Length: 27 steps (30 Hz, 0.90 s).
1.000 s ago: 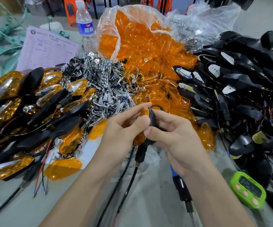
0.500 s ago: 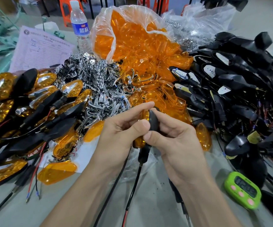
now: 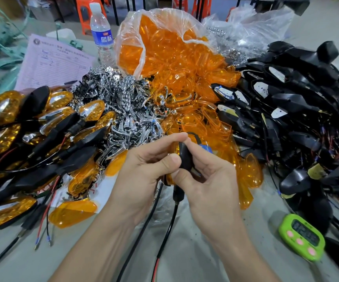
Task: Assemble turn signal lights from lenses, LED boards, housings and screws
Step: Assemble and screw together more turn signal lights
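Note:
Both hands hold one turn signal (image 3: 185, 157) edge-on at the table's centre: a black housing with an orange lens facing left. My left hand (image 3: 144, 169) pinches it between thumb and forefinger. My right hand (image 3: 209, 180) grips its back with thumb and fingers. Its black stem and red-black wire (image 3: 164, 231) hang down toward me. Loose orange lenses (image 3: 184, 82) spill from a clear bag behind. Chrome reflector pieces (image 3: 127, 110) lie in a heap. Black housings with white boards (image 3: 286, 102) pile up on the right.
Finished orange-and-black signals (image 3: 32, 135) are stacked on the left, and a single lens (image 3: 72, 212) lies near them. A green timer (image 3: 302, 237) sits at the right front. A water bottle (image 3: 101, 31) and a paper form (image 3: 54, 64) stand behind.
The hands keep their hold on the turn signal with only small finger shifts. A blue tool handle that showed under my right wrist has dropped out of sight.

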{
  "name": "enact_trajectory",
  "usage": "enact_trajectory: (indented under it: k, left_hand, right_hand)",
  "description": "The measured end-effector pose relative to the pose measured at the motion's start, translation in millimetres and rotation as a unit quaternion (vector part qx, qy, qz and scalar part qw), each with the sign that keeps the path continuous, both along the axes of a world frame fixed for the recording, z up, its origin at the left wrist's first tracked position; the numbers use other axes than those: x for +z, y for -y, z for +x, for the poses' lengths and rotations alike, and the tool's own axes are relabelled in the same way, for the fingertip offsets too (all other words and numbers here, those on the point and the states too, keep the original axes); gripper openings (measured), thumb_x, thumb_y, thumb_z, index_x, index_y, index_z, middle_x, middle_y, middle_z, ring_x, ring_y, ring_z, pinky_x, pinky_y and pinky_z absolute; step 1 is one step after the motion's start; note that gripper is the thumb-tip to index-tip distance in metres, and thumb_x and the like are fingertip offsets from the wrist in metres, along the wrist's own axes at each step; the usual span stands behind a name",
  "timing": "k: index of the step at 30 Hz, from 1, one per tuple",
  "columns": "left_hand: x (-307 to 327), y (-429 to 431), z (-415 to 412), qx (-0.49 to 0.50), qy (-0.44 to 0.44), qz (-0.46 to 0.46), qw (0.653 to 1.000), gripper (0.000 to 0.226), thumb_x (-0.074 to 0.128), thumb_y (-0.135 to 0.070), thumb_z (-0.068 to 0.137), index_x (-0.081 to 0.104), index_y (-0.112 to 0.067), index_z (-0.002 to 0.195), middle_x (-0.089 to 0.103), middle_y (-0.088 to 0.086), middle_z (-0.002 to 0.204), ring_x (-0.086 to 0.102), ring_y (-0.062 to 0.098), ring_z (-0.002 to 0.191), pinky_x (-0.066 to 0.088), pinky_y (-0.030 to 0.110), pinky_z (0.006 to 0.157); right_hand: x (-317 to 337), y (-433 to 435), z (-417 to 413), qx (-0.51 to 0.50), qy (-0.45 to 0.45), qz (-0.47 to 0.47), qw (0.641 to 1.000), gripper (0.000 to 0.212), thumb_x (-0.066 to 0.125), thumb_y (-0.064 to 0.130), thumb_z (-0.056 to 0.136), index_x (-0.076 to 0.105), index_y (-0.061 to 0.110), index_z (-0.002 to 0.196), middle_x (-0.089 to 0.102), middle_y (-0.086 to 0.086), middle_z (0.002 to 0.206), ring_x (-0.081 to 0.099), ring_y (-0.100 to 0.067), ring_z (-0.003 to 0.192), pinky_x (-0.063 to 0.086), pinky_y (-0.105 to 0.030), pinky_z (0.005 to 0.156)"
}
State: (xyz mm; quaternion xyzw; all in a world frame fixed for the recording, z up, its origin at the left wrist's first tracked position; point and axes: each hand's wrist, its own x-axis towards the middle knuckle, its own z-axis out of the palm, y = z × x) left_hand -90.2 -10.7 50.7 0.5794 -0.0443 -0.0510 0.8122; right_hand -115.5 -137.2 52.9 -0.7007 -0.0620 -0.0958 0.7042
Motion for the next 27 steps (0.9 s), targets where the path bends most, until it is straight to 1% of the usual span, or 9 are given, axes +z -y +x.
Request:
enact_trajectory:
  k: [3, 5, 8, 10, 13, 16, 19, 24, 27]
  left_hand:
    - [-2, 1, -2, 0.018, 0.007, 0.014, 1.0, 0.042, 0.068, -0.007, 0.077, 0.081, -0.029, 0.11, 0.08, 0.003, 0.107, 0.074, 0.016, 0.102, 0.058, 0.027, 0.09]
    - [-2, 4, -4, 0.044, 0.022, 0.027, 0.998, 0.042, 0.07, -0.008, 0.077, 0.082, -0.034, 0.108, 0.081, -0.002, 0.103, 0.075, 0.009, 0.095, 0.057, 0.019, 0.082]
    - [-2, 12, -8, 0.07, 0.054, 0.087, 0.992, 0.041, 0.072, -0.013, 0.08, 0.08, -0.041, 0.11, 0.081, -0.008, 0.104, 0.075, 0.006, 0.095, 0.057, 0.016, 0.08]
    - [-2, 13, -7, 0.08, 0.051, 0.1, 0.99, 0.036, 0.07, -0.02, 0.084, 0.079, -0.042, 0.111, 0.08, -0.008, 0.107, 0.075, 0.009, 0.101, 0.058, 0.02, 0.083]
    - [1, 5, 1, 0.036, -0.012, 0.036, 0.999, 0.034, 0.062, -0.038, 0.09, 0.08, -0.031, 0.117, 0.076, -0.003, 0.124, 0.07, 0.016, 0.12, 0.057, 0.038, 0.1]
    - [3, 2, 4, -0.055, -0.039, -0.042, 0.997, 0.052, 0.061, -0.048, 0.088, 0.068, -0.025, 0.134, 0.072, 0.008, 0.13, 0.069, 0.018, 0.122, 0.058, 0.035, 0.098]
    - [1, 10, 3, -0.044, -0.039, -0.077, 0.995, 0.04, 0.062, -0.049, 0.083, 0.081, -0.02, 0.106, 0.076, 0.01, 0.111, 0.073, 0.023, 0.103, 0.061, 0.033, 0.088]
    - [-5, 15, 3, -0.038, -0.046, -0.135, 0.989, 0.036, 0.061, -0.033, 0.088, 0.075, -0.005, 0.105, 0.073, 0.02, 0.11, 0.072, 0.029, 0.101, 0.061, 0.038, 0.089]
    - [-8, 16, 4, -0.04, -0.061, -0.143, 0.987, 0.033, 0.053, -0.028, 0.094, 0.078, -0.009, 0.102, 0.075, 0.016, 0.109, 0.073, 0.027, 0.103, 0.06, 0.034, 0.088]
  right_hand:
    - [-3, -4, -2, -0.008, 0.003, -0.086, 0.996, 0.059, 0.07, 0.004, 0.087, 0.065, 0.053, 0.12, 0.076, 0.015, 0.104, 0.074, -0.008, 0.097, 0.06, -0.024, 0.082]
    - [-3, -7, -3, -0.013, 0.01, -0.131, 0.991, 0.065, 0.077, 0.005, 0.079, 0.062, 0.039, 0.132, 0.074, 0.017, 0.106, 0.072, -0.005, 0.097, 0.058, -0.023, 0.084]
    - [-4, -7, 1, -0.035, 0.013, -0.13, 0.991, 0.056, 0.076, -0.002, 0.079, 0.066, 0.032, 0.123, 0.071, 0.021, 0.09, 0.067, 0.002, 0.081, 0.046, -0.006, 0.069]
    - [-1, -2, 5, -0.017, 0.007, -0.104, 0.994, 0.049, 0.072, -0.009, 0.08, 0.067, 0.028, 0.112, 0.068, 0.017, 0.082, 0.062, 0.001, 0.073, 0.044, -0.007, 0.066]
    - [6, 4, 9, 0.064, -0.003, -0.072, 0.995, 0.053, 0.074, -0.016, 0.075, 0.071, 0.02, 0.114, 0.071, 0.011, 0.087, 0.065, -0.004, 0.078, 0.05, -0.018, 0.072]
    - [10, 3, 8, 0.111, -0.003, -0.04, 0.993, 0.057, 0.075, -0.017, 0.073, 0.073, 0.022, 0.114, 0.073, 0.005, 0.095, 0.071, -0.011, 0.087, 0.056, -0.027, 0.078]
    - [12, 4, 9, 0.114, 0.014, -0.028, 0.993, 0.055, 0.073, -0.016, 0.069, 0.073, 0.019, 0.111, 0.071, -0.001, 0.105, 0.07, -0.018, 0.1, 0.058, -0.038, 0.087]
    - [8, 4, 8, 0.103, 0.021, -0.042, 0.994, 0.054, 0.072, -0.015, 0.066, 0.073, 0.016, 0.11, 0.071, 0.002, 0.107, 0.068, -0.018, 0.107, 0.056, -0.03, 0.094]
    - [5, 5, 11, 0.102, 0.013, -0.029, 0.994, 0.057, 0.072, -0.013, 0.065, 0.072, 0.018, 0.112, 0.071, 0.004, 0.108, 0.068, -0.018, 0.108, 0.056, -0.03, 0.095]
